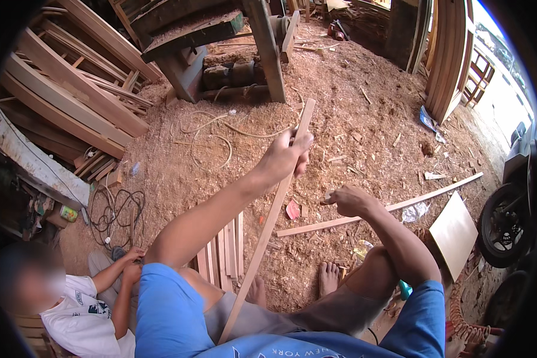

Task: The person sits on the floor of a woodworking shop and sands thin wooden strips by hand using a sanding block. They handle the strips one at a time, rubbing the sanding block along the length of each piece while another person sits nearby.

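My left hand [291,154] grips a long, narrow wooden strip [273,223] near its far end. The strip slants from above the floor back to my lap, its near end against my blue shirt. To the right, my right hand [352,200] pinches a small pale piece [328,197], perhaps folded sandpaper; the fingers partly hide it. This hand is apart from the strip. On the floor beneath it lies another wooden strip [322,228], running off to the right. Several cut strips [226,255] lie side by side beyond my left thigh.
A person in a white shirt [85,308] sits at my left. Ahead stands a woodworking machine [223,53], with a cable [230,147] on the shavings. Timber boards [80,94] lean at the left. A pale panel [454,235] and a wheel [505,226] are at the right.
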The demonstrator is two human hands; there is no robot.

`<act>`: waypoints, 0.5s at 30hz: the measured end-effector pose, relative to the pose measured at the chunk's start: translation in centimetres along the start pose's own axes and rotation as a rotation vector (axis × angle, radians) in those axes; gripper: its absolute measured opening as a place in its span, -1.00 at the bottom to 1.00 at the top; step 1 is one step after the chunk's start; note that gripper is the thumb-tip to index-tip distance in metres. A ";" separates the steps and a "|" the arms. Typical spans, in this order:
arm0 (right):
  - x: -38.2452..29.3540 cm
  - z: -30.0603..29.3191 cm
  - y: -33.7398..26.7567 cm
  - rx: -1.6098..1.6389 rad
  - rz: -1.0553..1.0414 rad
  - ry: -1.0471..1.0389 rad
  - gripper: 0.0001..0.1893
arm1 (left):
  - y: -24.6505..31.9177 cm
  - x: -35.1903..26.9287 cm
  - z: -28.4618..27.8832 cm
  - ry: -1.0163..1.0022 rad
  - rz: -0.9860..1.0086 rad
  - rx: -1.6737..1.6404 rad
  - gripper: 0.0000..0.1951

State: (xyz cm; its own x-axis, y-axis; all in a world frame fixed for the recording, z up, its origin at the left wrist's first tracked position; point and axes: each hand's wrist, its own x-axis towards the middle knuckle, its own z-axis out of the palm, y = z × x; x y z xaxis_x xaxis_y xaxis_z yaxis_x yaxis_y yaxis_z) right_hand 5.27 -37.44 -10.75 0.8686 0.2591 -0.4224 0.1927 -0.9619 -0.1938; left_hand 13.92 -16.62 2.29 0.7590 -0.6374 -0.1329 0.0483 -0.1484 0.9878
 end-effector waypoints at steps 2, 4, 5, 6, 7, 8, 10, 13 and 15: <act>0.4 0.0 -0.4 0.008 -0.058 0.015 -0.35 | -2.8 -5.2 -0.2 -0.019 -0.129 -0.032 -0.55; 0.6 -0.1 -0.9 0.042 -0.069 0.000 -0.34 | -5.8 -11.5 -0.4 -0.070 -0.162 -0.157 -0.49; 0.8 -0.3 -1.2 0.045 -0.055 -0.016 -0.33 | -7.2 -14.4 -0.4 -0.090 -0.230 -0.183 -0.51; 0.8 -0.6 -1.5 0.077 -0.060 -0.006 -0.30 | -8.7 -17.6 -0.1 -0.076 -0.310 -0.245 -0.54; 0.7 -0.9 -1.8 0.101 -0.064 -0.012 -0.30 | -10.0 -20.8 0.5 -0.030 -0.360 -0.219 -0.60; 0.6 -1.3 -2.2 0.119 -0.050 -0.027 -0.31 | -11.2 -23.8 1.1 0.019 -0.352 -0.196 -0.63; 0.3 -2.1 -2.7 0.155 -0.029 -0.039 -0.35 | -13.0 -28.5 2.6 0.150 -0.247 0.097 -0.67; -0.1 -3.0 -3.2 0.333 0.000 -0.028 -0.54 | -14.4 -33.5 4.7 0.368 -0.251 0.491 -0.70; -0.2 -3.3 -3.3 0.246 -0.038 0.220 -0.62 | -14.8 -35.3 5.8 0.435 -0.352 0.541 -0.72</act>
State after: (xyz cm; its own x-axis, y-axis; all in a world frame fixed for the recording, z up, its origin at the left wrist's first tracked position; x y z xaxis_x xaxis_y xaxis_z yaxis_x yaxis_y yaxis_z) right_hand 5.97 -34.56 -7.15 0.9456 0.2441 -0.2148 0.1343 -0.8949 -0.4256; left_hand -17.39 3.68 -8.16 0.9496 -0.1468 -0.2769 0.0952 -0.7065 0.7013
